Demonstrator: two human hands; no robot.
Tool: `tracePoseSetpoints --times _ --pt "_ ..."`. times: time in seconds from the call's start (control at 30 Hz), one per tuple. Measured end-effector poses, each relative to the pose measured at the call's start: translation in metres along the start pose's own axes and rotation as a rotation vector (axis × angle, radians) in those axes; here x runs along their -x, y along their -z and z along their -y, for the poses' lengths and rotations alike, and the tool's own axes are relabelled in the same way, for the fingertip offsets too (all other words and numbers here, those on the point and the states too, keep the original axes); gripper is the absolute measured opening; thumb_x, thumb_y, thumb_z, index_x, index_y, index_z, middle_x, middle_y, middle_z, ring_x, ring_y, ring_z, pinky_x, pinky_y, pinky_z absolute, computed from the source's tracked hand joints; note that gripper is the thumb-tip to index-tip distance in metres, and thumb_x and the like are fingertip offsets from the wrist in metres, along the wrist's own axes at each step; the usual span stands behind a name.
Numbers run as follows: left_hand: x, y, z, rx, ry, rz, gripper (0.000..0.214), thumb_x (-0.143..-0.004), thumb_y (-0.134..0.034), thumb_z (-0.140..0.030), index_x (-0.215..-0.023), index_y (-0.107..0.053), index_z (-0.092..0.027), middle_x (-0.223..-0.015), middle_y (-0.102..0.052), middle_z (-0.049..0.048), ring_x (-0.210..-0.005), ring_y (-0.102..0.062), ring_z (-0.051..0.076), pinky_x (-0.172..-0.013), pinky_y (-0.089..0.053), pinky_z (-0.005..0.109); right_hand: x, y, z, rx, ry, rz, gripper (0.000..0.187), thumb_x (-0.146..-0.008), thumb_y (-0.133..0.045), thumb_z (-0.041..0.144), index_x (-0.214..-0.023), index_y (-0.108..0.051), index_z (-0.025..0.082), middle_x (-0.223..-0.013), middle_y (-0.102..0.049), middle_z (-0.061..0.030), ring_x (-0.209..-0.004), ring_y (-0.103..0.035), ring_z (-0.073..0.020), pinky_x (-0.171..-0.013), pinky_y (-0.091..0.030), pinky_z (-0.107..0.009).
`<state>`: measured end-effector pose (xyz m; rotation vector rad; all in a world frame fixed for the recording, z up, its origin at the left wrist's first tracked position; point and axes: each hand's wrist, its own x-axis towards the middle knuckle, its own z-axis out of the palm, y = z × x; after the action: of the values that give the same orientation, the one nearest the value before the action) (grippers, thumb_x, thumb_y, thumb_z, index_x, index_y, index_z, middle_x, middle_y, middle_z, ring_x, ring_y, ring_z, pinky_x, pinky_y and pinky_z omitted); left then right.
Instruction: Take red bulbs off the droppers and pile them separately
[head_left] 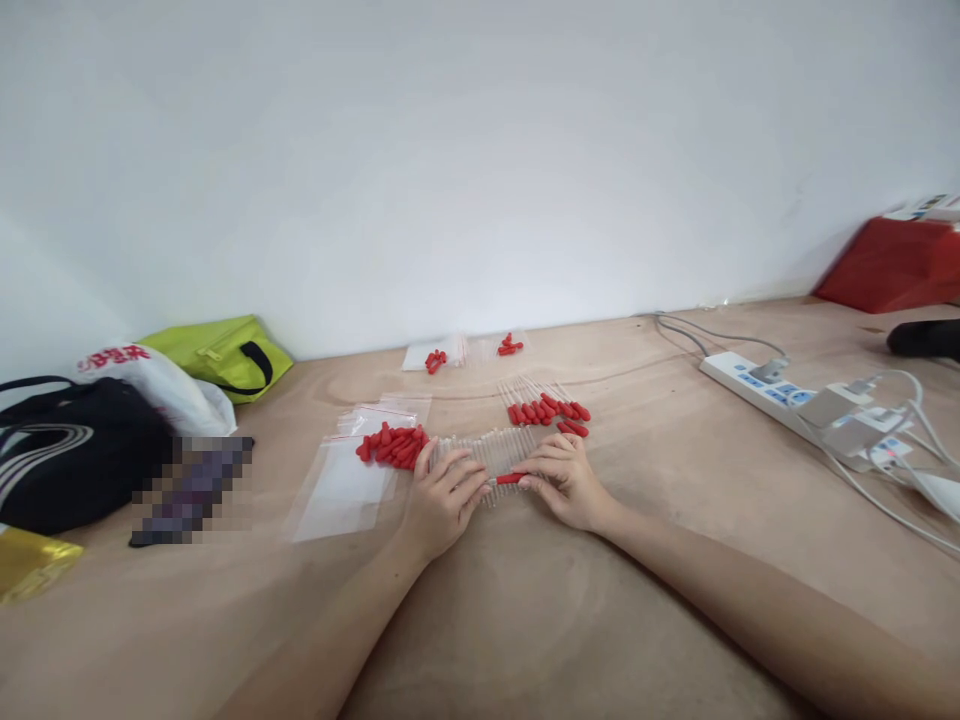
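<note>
My left hand and my right hand meet over a row of clear thin tubes lying on the wooden table. Between their fingertips they pinch a small red cap on a clear tube. A heap of loose red caps lies just left of my left hand. Several tubes fitted with red caps lie behind my right hand.
Empty clear zip bags lie left of the caps; two small bags with red caps sit near the wall. A black bag, a white plastic bag and a green pouch stand left. A power strip with cables is right, near a red box.
</note>
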<state>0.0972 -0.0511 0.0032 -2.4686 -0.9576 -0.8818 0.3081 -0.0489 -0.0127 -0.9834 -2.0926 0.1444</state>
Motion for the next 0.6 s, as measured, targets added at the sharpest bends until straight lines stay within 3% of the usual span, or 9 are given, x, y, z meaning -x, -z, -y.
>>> tracePoseSetpoints --times 0.13,0.3,0.6 --pt "-0.0021 -0.0009 -0.0038 0.020 -0.015 -0.038 0.014 -0.081 -0.051 -0.020 -0.080 -0.064 -0.022 -0.079 -0.069 -0.0019 -0.083 -0.060 0.016 -0.100 -0.025 0.048 0.0005 -0.0032 0.0015 0.099 0.040 -0.034 0.024 -0.077 -0.057 0.041 -0.096 -0.063 0.026 -0.085 -0.064 -0.0012 -0.081 -0.051 -0.0152 -0.082 -0.027 -0.036" --pt "-0.0034 0.0016 -0.0073 0.035 -0.036 -0.040 0.014 -0.082 -0.050 -0.020 -0.078 -0.063 -0.022 -0.075 -0.068 -0.0025 -0.079 -0.060 0.015 -0.099 -0.026 0.047 0.0028 -0.0090 0.0038 0.176 0.131 -0.081 0.014 -0.081 -0.054 0.035 -0.084 -0.066 0.028 -0.070 -0.061 0.0019 -0.073 -0.048 -0.0127 -0.086 -0.022 -0.039" --pt "0.0009 0.0006 -0.0077 0.079 -0.042 -0.055 0.015 -0.083 -0.048 -0.019 -0.073 -0.060 -0.020 -0.071 -0.066 -0.0022 -0.084 -0.061 0.014 -0.096 -0.029 0.040 0.0032 -0.0035 0.0081 0.174 0.177 -0.048 0.018 -0.083 -0.050 0.031 -0.072 -0.063 0.022 -0.062 -0.058 0.0024 -0.072 -0.046 -0.0131 -0.090 -0.019 -0.042"
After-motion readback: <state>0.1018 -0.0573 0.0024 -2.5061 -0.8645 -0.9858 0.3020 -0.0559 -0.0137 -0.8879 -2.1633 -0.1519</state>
